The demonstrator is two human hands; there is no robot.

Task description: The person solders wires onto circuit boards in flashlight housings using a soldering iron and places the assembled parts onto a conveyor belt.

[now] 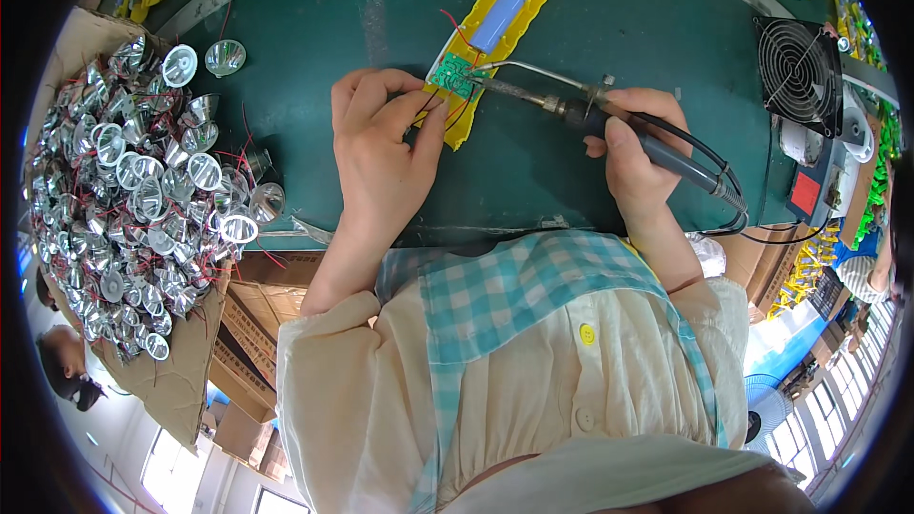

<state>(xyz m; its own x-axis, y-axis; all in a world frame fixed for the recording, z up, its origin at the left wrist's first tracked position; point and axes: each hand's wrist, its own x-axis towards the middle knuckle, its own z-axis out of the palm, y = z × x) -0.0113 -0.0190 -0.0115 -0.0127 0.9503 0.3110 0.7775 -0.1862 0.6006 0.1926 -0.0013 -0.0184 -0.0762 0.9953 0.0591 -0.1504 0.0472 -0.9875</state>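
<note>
A yellow plastic housing point(515, 31) lies slantwise on the green bench, holding a blue cylindrical battery point(502, 15) and a small green circuit board point(455, 75). My right hand point(644, 145) is wrapped round a soldering iron point(657, 148) with a thin metal feed tube beside its shaft. The iron's tip touches or nearly touches the board's right side. At the housing's lower left, my left hand point(388, 138) pinches a thin dark wire point(428, 106) between thumb and forefinger, close to the board. A red wire point(457, 27) curls up from the board beside the battery.
A heap of silver reflector cups point(143, 190) with red wires fills a cardboard box at left; a few cups lie on the bench. A black fan point(800, 74) stands at right, near a box with a red label point(804, 192). The iron's cable loops beside my right wrist.
</note>
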